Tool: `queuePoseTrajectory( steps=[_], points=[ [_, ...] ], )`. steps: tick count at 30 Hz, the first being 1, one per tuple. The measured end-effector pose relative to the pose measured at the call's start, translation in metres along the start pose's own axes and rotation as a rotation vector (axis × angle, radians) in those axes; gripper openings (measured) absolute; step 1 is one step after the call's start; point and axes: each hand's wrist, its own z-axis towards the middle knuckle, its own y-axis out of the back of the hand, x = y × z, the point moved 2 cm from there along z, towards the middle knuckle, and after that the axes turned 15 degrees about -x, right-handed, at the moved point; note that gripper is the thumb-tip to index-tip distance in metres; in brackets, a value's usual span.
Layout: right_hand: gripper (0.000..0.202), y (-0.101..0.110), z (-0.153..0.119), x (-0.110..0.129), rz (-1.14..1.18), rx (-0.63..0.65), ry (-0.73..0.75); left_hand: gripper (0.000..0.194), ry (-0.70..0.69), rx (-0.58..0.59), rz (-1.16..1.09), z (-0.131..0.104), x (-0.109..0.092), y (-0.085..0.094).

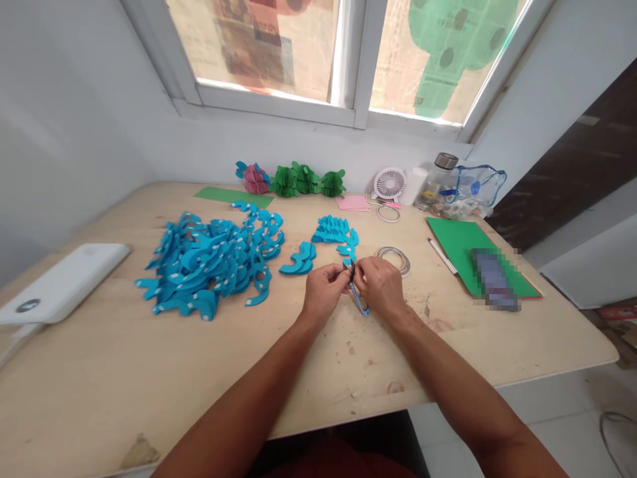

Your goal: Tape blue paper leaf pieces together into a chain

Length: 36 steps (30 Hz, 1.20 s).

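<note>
My left hand (324, 289) is closed in a pinch, its fingertips meeting those of my right hand; whatever is between them is too small to make out. Small scissors (360, 303) with a blue-grey handle and dark blades lie against the curled fingers of my right hand (382, 287). Just beyond my fingertips, a chain of curved blue paper pieces (332, 230) trails toward my hands. A short stack of blue paper arcs (300, 259) sits to the left. Farther left spreads a large heap of blue paper pieces (209, 262) with small white patches.
Tape rolls (407, 265) rest beside my right hand. Green sheets (455, 245), a pen (442, 256) and a blurred dark object (495, 279) are at right. Along the back stand green paper figures (303, 179), a small fan (389, 184) and a bottle (438, 179). A white power bank (64, 279) lies left.
</note>
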Motion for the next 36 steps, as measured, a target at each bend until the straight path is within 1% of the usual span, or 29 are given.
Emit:
queuePoseTrajectory(
  steps=[3, 6, 10, 15, 18, 23, 29, 32, 36],
  points=[
    [0.022, 0.001, 0.001, 0.0, -0.005, -0.003, 0.048, 0.019, -0.002, -0.018, 0.011, 0.0, 0.001, 0.0],
    [0.021, 0.004, 0.003, -0.004, 0.029, -0.027, 0.012, 0.017, 0.013, -0.049, 0.01, 0.001, 0.001, 0.0],
    [0.016, 0.007, 0.005, -0.014, 0.183, -0.067, -0.173, 0.012, 0.062, -0.084, -0.012, 0.003, 0.003, 0.002],
    [0.017, 0.002, 0.003, -0.023, 0.518, 0.026, -0.452, 0.012, 0.097, -0.07, -0.056, 0.006, 0.01, 0.001],
    [0.02, 0.001, 0.003, -0.024, 0.697, 0.018, -0.574, 0.013, 0.107, -0.06, -0.081, 0.007, 0.014, 0.0],
    [0.03, 0.003, 0.005, -0.024, 0.881, 0.066, -0.702, 0.021, 0.134, -0.032, -0.107, 0.007, 0.015, 0.001],
    [0.025, -0.002, 0.004, -0.028, 1.022, 0.093, -0.871, 0.019, 0.15, -0.03, -0.116, 0.006, 0.015, 0.0],
    [0.023, -0.005, 0.003, -0.028, 1.086, 0.125, -0.906, 0.018, 0.144, -0.02, -0.121, 0.006, 0.015, 0.0],
    [0.023, -0.007, 0.001, -0.028, 1.118, 0.19, -0.909, 0.016, 0.137, 0.004, -0.136, 0.006, 0.014, 0.0]
  ],
)
